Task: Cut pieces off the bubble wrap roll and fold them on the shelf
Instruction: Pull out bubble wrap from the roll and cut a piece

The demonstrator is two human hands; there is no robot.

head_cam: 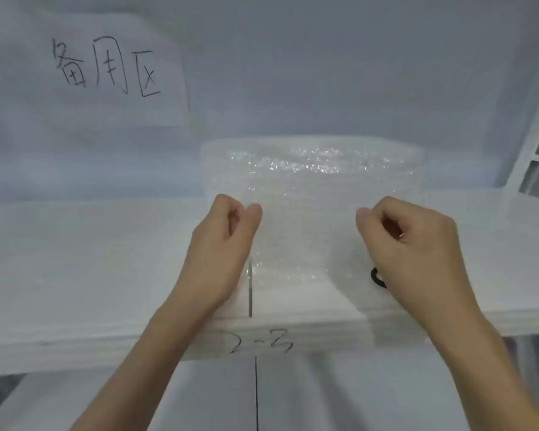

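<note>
Bubble wrap piece [308, 219] is held over the white shelf [75, 275], pinched at its side edges by the left hand [221, 247] and right hand [417, 244]. Both pinches are narrow, thumb to forefinger, likely so the fold stays square. Roll not seen.

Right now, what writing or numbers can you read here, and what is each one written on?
"备用区": handwritten in black on the white sheet against the back wall.
"2-3": handwritten on the shelf's front edge, below the bubble wrap; the strokes are rough, so this reading is uncertain.
No other text is visible.
</note>
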